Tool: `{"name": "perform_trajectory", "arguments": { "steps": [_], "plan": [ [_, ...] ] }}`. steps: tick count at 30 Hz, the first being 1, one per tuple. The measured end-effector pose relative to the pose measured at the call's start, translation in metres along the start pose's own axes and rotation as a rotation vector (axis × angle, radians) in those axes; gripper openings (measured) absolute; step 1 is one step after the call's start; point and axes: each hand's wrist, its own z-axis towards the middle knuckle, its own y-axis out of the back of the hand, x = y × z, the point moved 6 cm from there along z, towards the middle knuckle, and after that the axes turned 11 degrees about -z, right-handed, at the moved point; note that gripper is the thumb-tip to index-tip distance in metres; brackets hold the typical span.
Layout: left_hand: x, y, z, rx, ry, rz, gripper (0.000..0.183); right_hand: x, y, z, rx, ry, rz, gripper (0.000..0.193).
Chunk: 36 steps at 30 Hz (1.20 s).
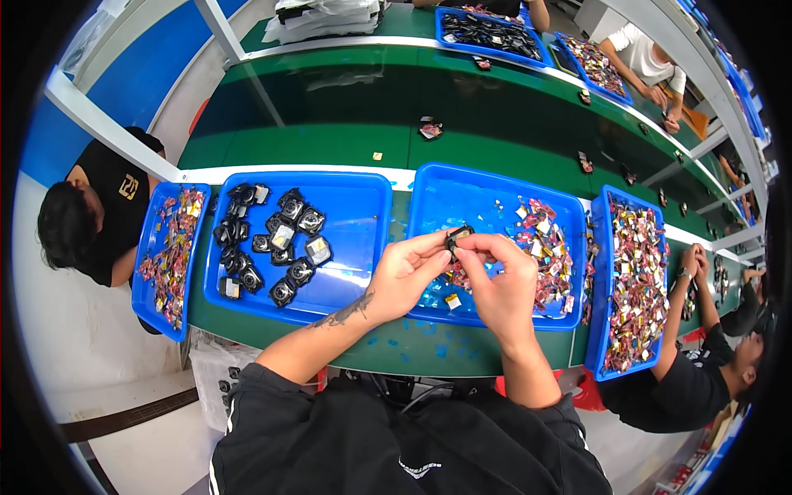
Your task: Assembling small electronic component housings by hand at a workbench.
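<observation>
White lettering [420, 468] is marking the black shirt [363, 445]; left hand [407, 274] and right hand [502, 279] are pinching a black part [456, 237] between fingertips [442, 258].

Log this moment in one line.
left hand + right hand: fingers on black part | beneath: blue tray, small pieces | left tray: black units

The green worktop [355, 348] over there bears two broad blue trays [355, 239] side by side, a narrower blue tray [600, 313] to their right, and blue scraps [441, 351] strewn along its near edge.
</observation>
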Motion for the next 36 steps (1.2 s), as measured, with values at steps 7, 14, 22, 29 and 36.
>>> {"name": "perform_trajectory", "arguments": {
  "steps": [7, 14, 22, 29, 36],
  "plan": [
    [0.001, -0.001, 0.000, 0.003, -0.008, 0.029, 0.039, 0.001, 0.001, 0.001, 0.011, 0.016, -0.089, 0.011],
    [0.001, 0.000, -0.002, 0.023, -0.007, 0.062, 0.038, 0.009, 0.004, 0.001, 0.000, 0.108, -0.228, 0.013],
    [0.005, 0.004, -0.001, 0.090, 0.040, 0.121, 0.036, 0.001, 0.013, 0.004, -0.003, 0.012, -0.221, 0.027],
    [-0.009, 0.000, 0.004, -0.105, -0.059, -0.104, 0.046, -0.026, -0.002, -0.019, 0.083, -0.270, 0.466, 0.023],
    [-0.037, -0.012, -0.003, 0.050, -0.252, 0.613, 0.026, -0.030, -0.003, -0.027, 0.222, -0.363, 0.704, 0.020]
  ]
}}
